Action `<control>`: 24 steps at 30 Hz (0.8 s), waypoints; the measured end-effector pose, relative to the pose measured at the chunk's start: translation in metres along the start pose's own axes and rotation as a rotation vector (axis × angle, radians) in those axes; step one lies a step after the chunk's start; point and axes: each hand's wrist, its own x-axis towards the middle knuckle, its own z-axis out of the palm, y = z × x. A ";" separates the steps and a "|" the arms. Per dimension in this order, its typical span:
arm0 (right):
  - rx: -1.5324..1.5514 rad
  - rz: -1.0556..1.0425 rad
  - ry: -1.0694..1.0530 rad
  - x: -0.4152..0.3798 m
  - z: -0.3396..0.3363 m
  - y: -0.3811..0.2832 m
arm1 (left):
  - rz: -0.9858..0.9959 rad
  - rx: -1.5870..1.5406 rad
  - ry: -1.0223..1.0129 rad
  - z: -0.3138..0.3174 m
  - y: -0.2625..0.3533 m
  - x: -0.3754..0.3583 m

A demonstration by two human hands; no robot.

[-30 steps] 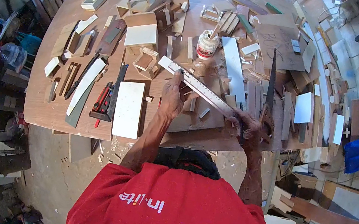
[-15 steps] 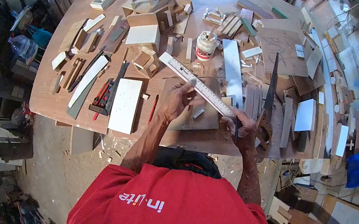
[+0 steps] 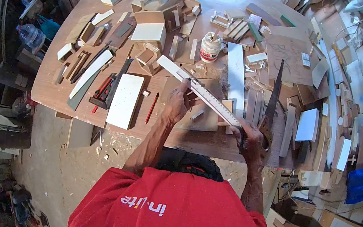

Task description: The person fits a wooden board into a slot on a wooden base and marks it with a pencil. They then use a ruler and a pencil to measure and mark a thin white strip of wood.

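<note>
My left hand (image 3: 177,102) grips the middle of a pale ruler (image 3: 215,103) with tick marks along it, fingers closed round its lower edge. The ruler appears to lie along a plain white strip (image 3: 167,64), whose bare end sticks out at the upper left. At the lower right end, my right hand (image 3: 251,138) is closed on the ruler; something dark shows by its fingers, too small to name. Both are held tilted above a flat wooden board (image 3: 197,122) on the table. A handsaw (image 3: 273,98) lies just beyond my right hand.
The wooden table (image 3: 88,119) carries a glue jar (image 3: 210,48), small wooden boxes (image 3: 149,34), a white board (image 3: 125,101), a red pencil (image 3: 152,108) and red-handled pliers (image 3: 104,91). Offcuts and a long white strip (image 3: 235,77) lie at the right.
The ruler and both hands have shifted slightly down and turned a little. My left hand has slid toward the upper left part of the ruler. The camera view has moved slightly.
</note>
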 end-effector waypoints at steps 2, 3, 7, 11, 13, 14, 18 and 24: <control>-0.041 0.006 -0.026 -0.004 -0.004 0.004 | 0.001 0.004 -0.013 -0.001 0.001 0.000; -0.057 0.023 -0.054 -0.006 -0.008 0.005 | 0.003 0.005 -0.011 -0.001 0.002 0.001; -0.151 0.030 -0.082 -0.013 -0.018 0.013 | 0.015 0.003 0.027 -0.004 0.007 0.006; -0.201 0.009 -0.070 -0.017 -0.022 0.018 | 0.007 -0.005 0.105 -0.010 0.005 0.015; -0.186 0.021 -0.082 -0.015 -0.023 0.018 | 0.007 -0.008 0.066 -0.008 0.005 0.016; -0.190 0.031 -0.078 -0.013 -0.023 0.018 | 0.010 -0.010 0.028 -0.005 0.005 0.017; -0.185 0.049 -0.084 -0.006 -0.022 0.021 | -0.046 -0.193 -0.044 0.011 0.010 0.015; -0.168 0.075 -0.108 0.006 -0.027 0.022 | 0.028 -0.007 -0.012 -0.008 -0.002 0.034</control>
